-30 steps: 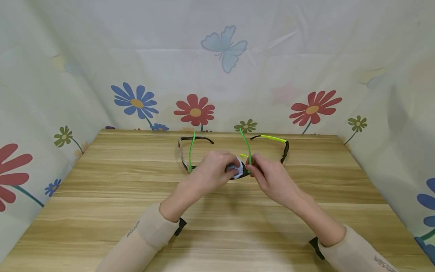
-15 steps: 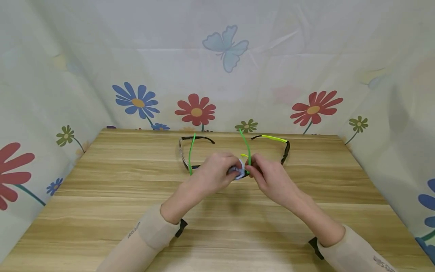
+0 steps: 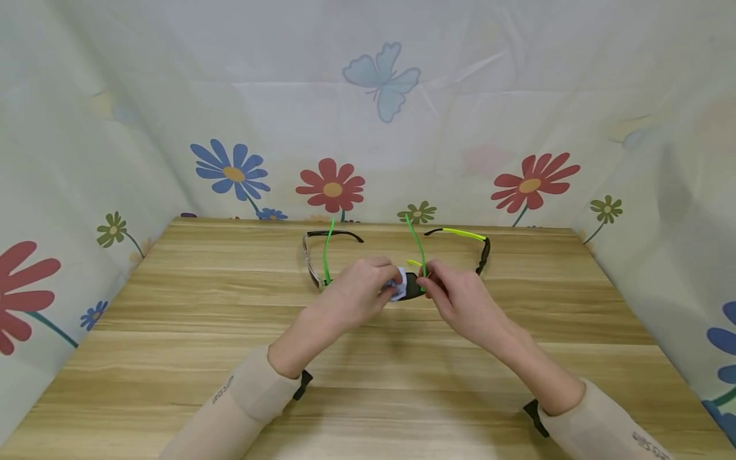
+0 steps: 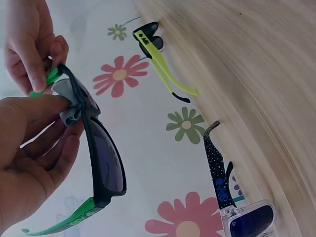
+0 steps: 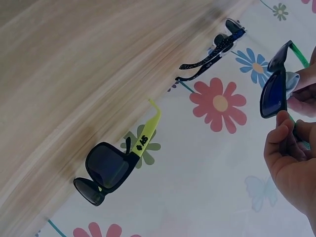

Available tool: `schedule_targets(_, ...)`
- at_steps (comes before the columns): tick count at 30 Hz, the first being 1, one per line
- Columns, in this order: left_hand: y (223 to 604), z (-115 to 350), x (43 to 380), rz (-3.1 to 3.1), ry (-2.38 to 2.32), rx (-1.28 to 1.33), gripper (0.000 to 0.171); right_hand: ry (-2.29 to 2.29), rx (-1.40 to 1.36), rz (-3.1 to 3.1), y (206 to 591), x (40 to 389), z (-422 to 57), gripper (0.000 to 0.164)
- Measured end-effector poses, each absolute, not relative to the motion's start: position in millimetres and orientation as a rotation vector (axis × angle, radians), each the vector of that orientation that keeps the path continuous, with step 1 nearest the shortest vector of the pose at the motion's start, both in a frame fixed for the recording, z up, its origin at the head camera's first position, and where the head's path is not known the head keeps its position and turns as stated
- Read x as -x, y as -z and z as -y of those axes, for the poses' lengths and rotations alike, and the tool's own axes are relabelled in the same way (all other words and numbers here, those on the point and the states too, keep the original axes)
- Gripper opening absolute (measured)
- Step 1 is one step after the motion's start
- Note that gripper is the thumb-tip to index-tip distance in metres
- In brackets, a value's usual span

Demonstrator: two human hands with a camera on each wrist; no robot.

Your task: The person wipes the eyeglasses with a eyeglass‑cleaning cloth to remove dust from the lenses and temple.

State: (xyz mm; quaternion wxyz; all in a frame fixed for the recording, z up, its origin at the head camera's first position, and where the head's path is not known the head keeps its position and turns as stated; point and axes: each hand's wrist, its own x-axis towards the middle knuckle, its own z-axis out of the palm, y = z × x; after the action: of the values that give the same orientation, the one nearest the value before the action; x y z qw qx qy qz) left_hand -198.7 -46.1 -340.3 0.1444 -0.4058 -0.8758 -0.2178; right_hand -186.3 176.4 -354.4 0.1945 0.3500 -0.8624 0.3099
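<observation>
Above the table, a pair of sunglasses (image 4: 109, 160) with a black front, dark lenses and green temples is held between both hands. My right hand (image 3: 468, 306) pinches it where one green temple (image 3: 415, 246) meets the frame. My left hand (image 3: 359, 291) pinches a crumpled pale blue cloth (image 3: 398, 287) against the inner side of the lens nearest the right hand. In the left wrist view the cloth (image 4: 69, 101) lies bunched between thumb and fingers near the nose bridge. The head view hides the other lens behind the left hand.
Sunglasses with a clear frame and black speckled temples (image 4: 217, 173) rest on the wooden table (image 3: 230, 358), behind and left of the hands. Black sunglasses with yellow temples (image 5: 143, 138) lie on the right. A flowered curtain (image 3: 276, 115) closes off the back and sides.
The cloth has shifted slightly on the lens, first toward the right hand and then back left, baring more dark lens. Both hands keep their hold; the green sunglasses tilt slightly.
</observation>
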Motion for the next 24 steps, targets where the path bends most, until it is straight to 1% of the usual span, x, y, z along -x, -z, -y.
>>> schedule_targets(8, 338, 50, 201, 2.507, 0.649, 1.114, 0.007, -0.852, -0.955, 2.434, 353, 187, -183, 0.011)
schedule_targets(16, 338, 55, 203, 2.495, 0.502, 1.094, 0.004, -0.846, -0.928, 2.448, 354, 187, -190, 0.011)
schedule_targets(24, 339, 54, 203, 2.563, 0.305, 1.08, 0.008, -0.839, -0.931, 2.456, 355, 187, -192, 0.011)
